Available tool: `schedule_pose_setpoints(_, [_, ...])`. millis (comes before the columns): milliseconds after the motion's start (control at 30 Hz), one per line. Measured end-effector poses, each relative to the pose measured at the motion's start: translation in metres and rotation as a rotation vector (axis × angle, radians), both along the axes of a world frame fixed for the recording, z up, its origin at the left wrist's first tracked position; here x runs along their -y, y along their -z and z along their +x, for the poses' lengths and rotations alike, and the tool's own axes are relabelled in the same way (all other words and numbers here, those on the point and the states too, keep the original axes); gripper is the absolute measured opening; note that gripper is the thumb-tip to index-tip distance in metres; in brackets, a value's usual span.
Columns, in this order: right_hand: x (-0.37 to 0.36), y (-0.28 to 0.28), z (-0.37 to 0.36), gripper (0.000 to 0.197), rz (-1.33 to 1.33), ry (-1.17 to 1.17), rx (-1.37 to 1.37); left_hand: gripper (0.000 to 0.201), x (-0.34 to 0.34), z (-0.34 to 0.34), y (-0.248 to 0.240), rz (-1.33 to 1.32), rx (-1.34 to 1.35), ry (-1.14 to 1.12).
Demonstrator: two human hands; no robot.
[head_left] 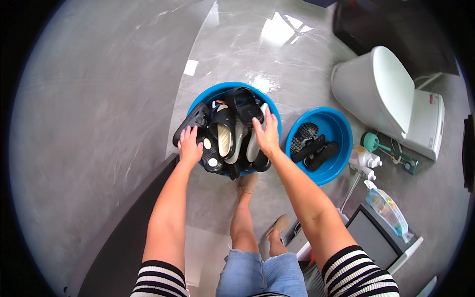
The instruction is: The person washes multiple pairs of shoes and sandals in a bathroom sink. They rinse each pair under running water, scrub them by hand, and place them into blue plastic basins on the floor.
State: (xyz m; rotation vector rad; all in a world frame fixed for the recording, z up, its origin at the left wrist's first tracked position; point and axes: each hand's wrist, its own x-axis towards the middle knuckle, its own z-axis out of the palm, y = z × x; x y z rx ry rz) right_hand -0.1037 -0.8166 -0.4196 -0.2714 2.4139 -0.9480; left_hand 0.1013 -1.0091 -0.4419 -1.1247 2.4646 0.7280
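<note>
A large blue basin (210, 93) in front of me is heaped with slippers and sandals. My left hand (189, 147) lies on the pile's left side, fingers spread, against a black clog (193, 121) and next to a dark sole with pale round spots (212, 153). My right hand (267, 134) rests at the right side, thumb and fingers apart, touching a white slipper (253, 143) beside a black slide (243, 106). A black slide with a cream insole (224, 133) stands steeply in the middle. Lower footwear in the heap is hidden.
Right of the basin is a smaller blue basin (345, 143) holding several black shoes. Farther right stand a white toilet (358, 81), a green-headed brush (370, 142), white bottles (363, 157) and a wipes pack (388, 210). A dark panel edge (133, 237) runs along my left.
</note>
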Motion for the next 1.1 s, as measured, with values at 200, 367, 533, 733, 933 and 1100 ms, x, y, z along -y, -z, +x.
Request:
schedule_pose_setpoints(200, [-0.081,-0.013,0.016,0.072,0.024,0.222,0.092,0.057,-0.100,-0.052,-0.054,0.143,-0.538,0.142])
schedule_pose_setpoints(367, [-0.189,-0.010,0.014,0.075,0.117,0.508,0.155,0.050,-0.205,-0.110,-0.075,0.382,-0.624,0.301])
schedule_pose_setpoints(533, [-0.302,0.008,0.000,0.089,0.208,0.646,0.171,0.051,-0.298,-0.140,-0.029,0.585,-0.334,0.471])
schedule_pose_setpoints(733, [-0.398,0.044,-0.011,0.092,0.255,0.660,0.267,0.055,-0.378,-0.166,0.024,0.613,-0.085,0.456])
schedule_pose_setpoints(933, [-0.433,0.129,-0.030,0.094,0.208,0.553,0.270,0.060,-0.432,-0.194,0.132,0.502,-0.027,0.426])
schedule_pose_setpoints(1100, [-0.445,0.208,-0.053,0.105,0.195,0.594,0.267,0.069,-0.479,-0.225,0.209,0.399,-0.187,0.312])
